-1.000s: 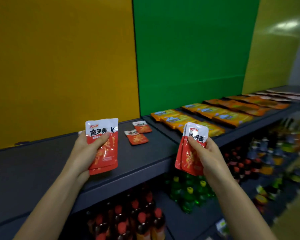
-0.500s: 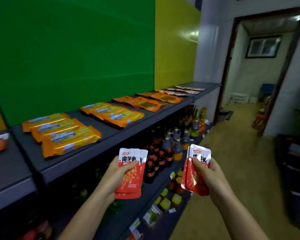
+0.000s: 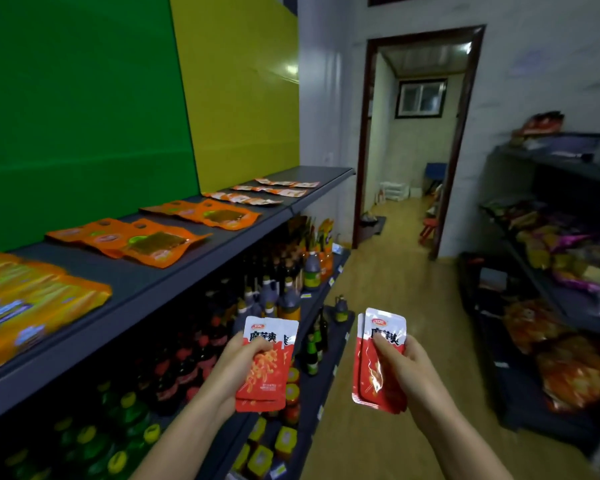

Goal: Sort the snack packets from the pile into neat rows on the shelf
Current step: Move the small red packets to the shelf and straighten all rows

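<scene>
View had swung right along the shelf; left hand and right hand pinched red packets, likely seeking a free row.

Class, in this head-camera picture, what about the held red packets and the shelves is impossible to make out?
Left stack, head view: packets overlap and the left hand covers one side; count unclear.
Right stack, head view: the right hand covers part of the print; count unclear.
Yellow packs, head view: blurred, cut by the left edge.
Right-hand shelf goods, head view: blurred beyond naming.
</scene>
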A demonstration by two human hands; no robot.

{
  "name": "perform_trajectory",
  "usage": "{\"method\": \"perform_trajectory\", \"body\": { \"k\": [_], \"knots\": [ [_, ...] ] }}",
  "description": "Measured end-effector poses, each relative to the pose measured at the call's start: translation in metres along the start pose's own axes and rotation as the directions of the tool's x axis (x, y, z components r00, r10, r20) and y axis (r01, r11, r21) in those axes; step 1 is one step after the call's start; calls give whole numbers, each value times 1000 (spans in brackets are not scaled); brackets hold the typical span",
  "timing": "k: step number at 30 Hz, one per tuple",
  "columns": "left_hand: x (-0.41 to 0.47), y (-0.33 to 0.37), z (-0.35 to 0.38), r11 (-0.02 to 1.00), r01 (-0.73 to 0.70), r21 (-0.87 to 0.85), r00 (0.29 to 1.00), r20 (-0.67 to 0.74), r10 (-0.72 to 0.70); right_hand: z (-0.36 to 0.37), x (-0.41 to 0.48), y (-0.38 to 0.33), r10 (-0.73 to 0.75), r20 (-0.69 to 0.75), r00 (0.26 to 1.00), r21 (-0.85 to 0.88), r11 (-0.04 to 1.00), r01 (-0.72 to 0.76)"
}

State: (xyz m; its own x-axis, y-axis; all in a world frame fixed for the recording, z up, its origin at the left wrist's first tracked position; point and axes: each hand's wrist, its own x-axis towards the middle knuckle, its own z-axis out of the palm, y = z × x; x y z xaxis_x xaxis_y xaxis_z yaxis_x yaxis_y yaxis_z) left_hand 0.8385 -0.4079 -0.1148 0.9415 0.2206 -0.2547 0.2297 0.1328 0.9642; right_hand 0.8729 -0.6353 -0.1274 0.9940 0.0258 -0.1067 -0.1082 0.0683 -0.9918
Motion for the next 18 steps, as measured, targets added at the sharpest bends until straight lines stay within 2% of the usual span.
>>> {"method": "perform_trajectory", "body": {
  "k": [7, 13, 18],
  "knots": [
    [133, 50, 47, 997, -73, 0, 997, 12, 73, -10, 126, -44, -72, -16, 997, 10, 997, 72],
    [218, 52, 103, 999, -35, -17, 999, 40, 35, -36, 214, -46, -32, -45, 998, 36, 999, 34],
    [278, 48, 154, 1000, 0, -22, 999, 47, 1, -65, 289, -38, 38, -10, 999, 61, 997, -37]
  ]
}}
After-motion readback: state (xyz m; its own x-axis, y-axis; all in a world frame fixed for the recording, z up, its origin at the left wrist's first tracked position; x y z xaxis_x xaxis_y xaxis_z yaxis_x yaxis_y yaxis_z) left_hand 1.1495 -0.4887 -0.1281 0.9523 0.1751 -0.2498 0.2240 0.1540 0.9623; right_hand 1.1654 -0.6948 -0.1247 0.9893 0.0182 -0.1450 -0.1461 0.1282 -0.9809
